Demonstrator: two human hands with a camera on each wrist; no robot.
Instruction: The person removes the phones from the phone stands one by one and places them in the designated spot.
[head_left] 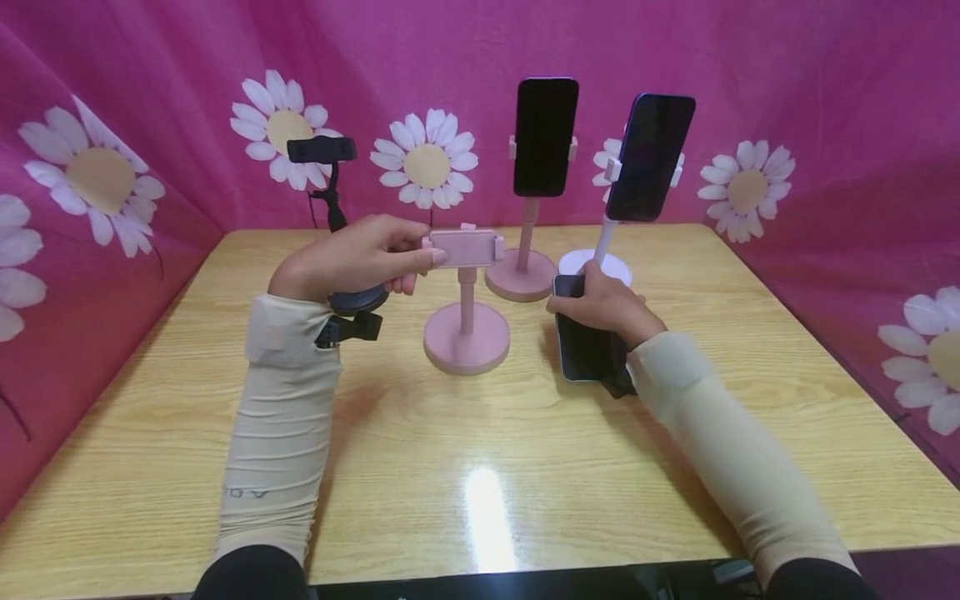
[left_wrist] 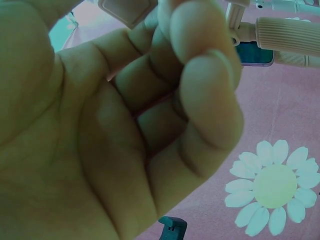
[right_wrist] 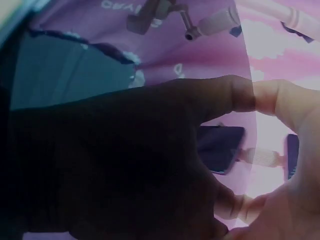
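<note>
A pink phone stand [head_left: 467, 321] with an unfilled clamp is upright near the middle of the table. My left hand [head_left: 360, 257] grips the left end of that clamp between thumb and fingers. In the left wrist view the fingers [left_wrist: 210, 95] are curled, with a corner of the clamp [left_wrist: 129, 10] above them. To the right of this stand, my right hand [head_left: 609, 304] holds a dark-screened smartphone [head_left: 587, 354] by its upper part, thumb on one edge and fingers on the other. The phone's glossy screen mirrors that hand in the right wrist view.
Behind, a second pink stand [head_left: 519, 277] carries a phone [head_left: 546, 137], and a white stand [head_left: 617, 268] carries another phone [head_left: 651, 158]. At left stands a black phone stand [head_left: 321, 150], partly hidden by my left hand. A pink flowered cloth [head_left: 480, 42] surrounds the wooden table [head_left: 405, 483].
</note>
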